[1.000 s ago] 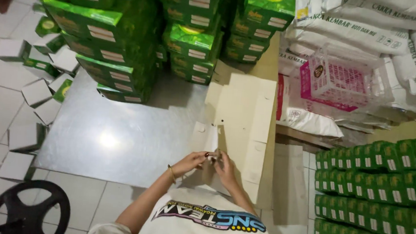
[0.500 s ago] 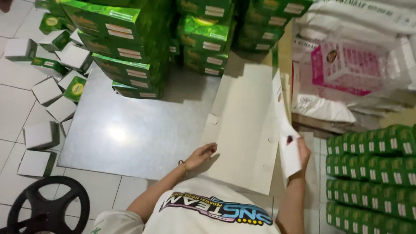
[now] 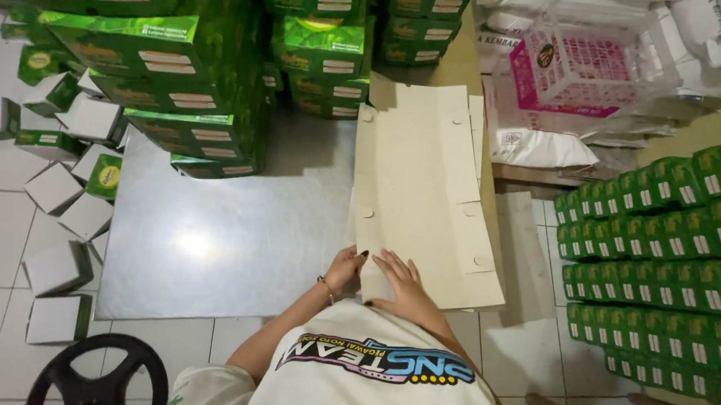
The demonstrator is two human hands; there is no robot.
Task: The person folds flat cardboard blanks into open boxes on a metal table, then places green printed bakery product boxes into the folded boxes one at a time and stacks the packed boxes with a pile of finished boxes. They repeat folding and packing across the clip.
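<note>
Cardboard sheet: a flat, pale, unfolded carton blank lies on the floor with its long axis running away from the person, far end toward the stacked green boxes, near end at the hands.
Position: its left edge overlaps the shiny metal plate; its right side lies beside the rows of small green packs.
Left hand: rests at the sheet's near left corner, fingers curled over the edge, touching the cardboard; whether it grips cannot be told.
Right hand: lies palm down on the sheet's near end, fingers spread apart and pointing up the sheet, pressing flat, clasping nothing.
Surroundings: small white-and-green cartons lie scattered on the tiles at left; white sacks and a pink crate sit beyond the sheet's far right corner.
</note>
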